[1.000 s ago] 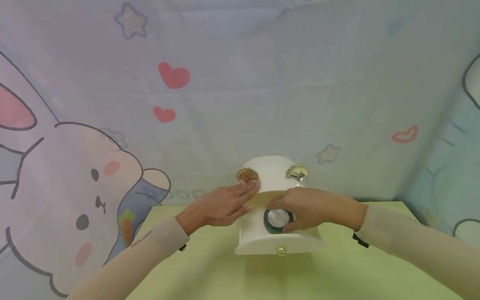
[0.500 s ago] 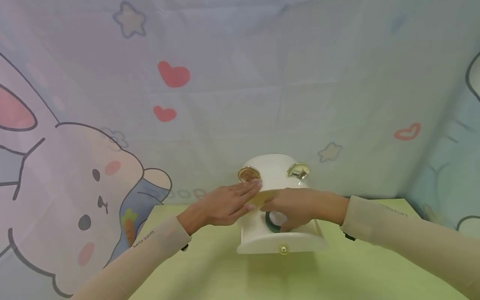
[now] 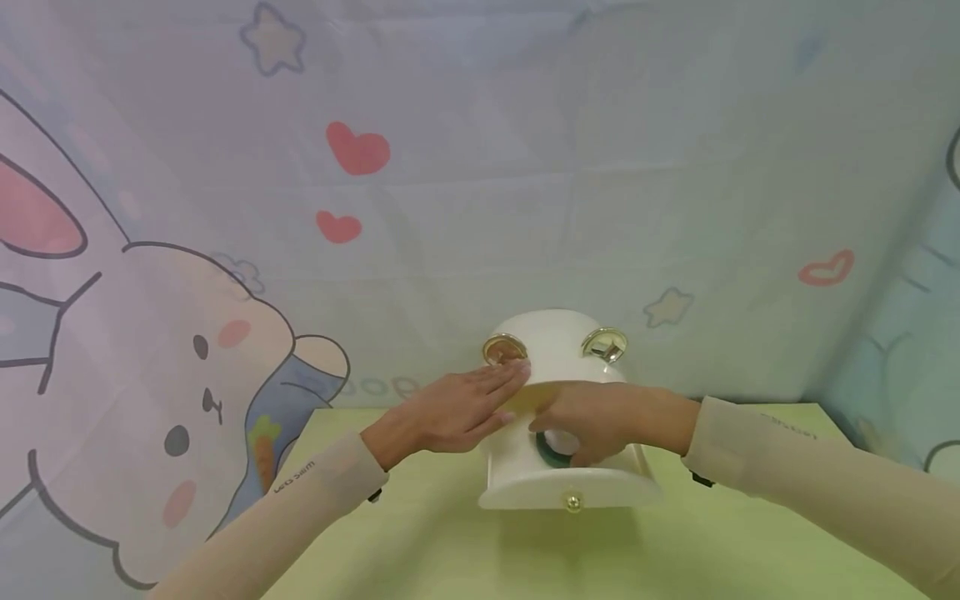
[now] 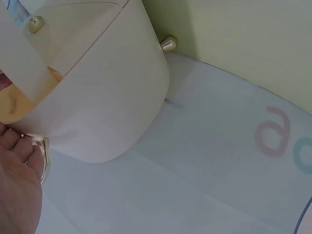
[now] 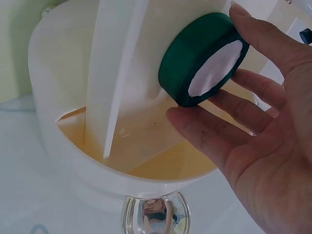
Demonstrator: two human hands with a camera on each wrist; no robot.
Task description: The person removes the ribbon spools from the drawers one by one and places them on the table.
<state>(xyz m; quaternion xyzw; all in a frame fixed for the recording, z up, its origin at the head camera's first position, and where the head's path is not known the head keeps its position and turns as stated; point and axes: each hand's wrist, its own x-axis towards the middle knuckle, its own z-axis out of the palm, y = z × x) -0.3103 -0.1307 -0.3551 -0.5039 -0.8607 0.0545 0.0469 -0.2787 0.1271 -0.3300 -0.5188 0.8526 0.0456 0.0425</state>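
Note:
A white rounded box (image 3: 555,337) with two gold mirrored discs, the left disc (image 3: 501,345) and the right disc (image 3: 607,340), stands with its drawer (image 3: 525,492) pulled out toward me. My left hand (image 3: 457,410) lies with straight fingers against the box beside the left disc. My right hand (image 3: 607,421) reaches over the drawer and holds a roll of green tape or ribbon (image 5: 187,58) with a white centre. In the right wrist view, thumb and fingers are at opposite edges of the roll, which is tilted. From the head, the hand hides part of it.
The box stands on a pale green tabletop (image 3: 420,533), close to a fabric backdrop (image 3: 465,208) printed with a rabbit and hearts. A gold knob (image 3: 573,502) juts from the drawer front. A small gold foot (image 4: 169,44) shows under the box.
My right hand has shifted slightly left over the drawer and covers more of the green roll than before. My left hand keeps its place on the box. The head view has turned a little.

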